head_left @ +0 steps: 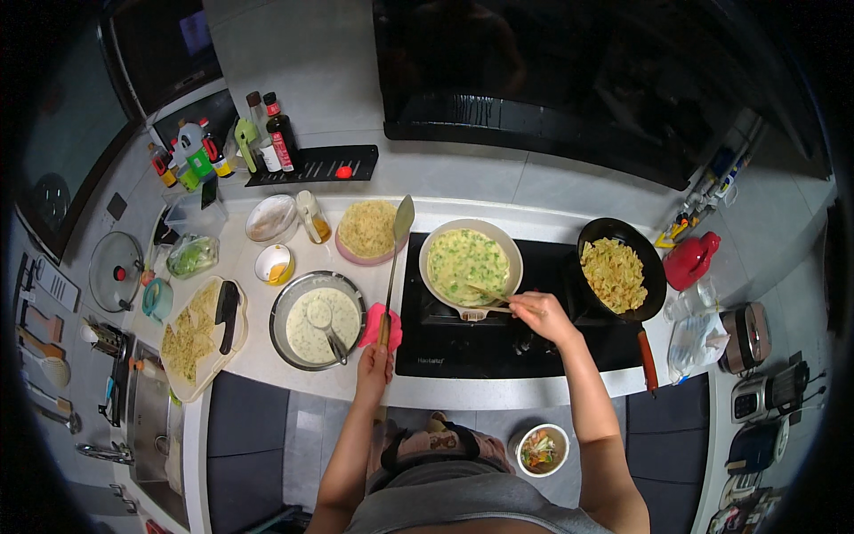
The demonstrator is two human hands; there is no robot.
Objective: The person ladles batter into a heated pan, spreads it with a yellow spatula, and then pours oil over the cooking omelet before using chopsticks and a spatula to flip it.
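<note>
My left hand [373,374] grips the wooden handle of a long metal spatula [403,219], whose blade points away from me between a plate of flatbreads and the stove. In my right hand [544,319] are wooden chopsticks [491,294], reaching over the near side of a pale frying pan [516,250]. A soft yellow pancake with chopped greens [466,259] covers the pan's bottom. Left of the spatula stands a steel bowl [275,327] of pale batter with a ladle [331,337] in it. A pink cloth [395,328] lies under the spatula handle.
A dark wok [659,267] with chopped food sits on the right of the black cooktop [460,360]. Flatbreads [367,228] are stacked on a plate. Leftward lie a knife [228,317] and a cutting board [230,347]. A bin [564,460] stands on the floor.
</note>
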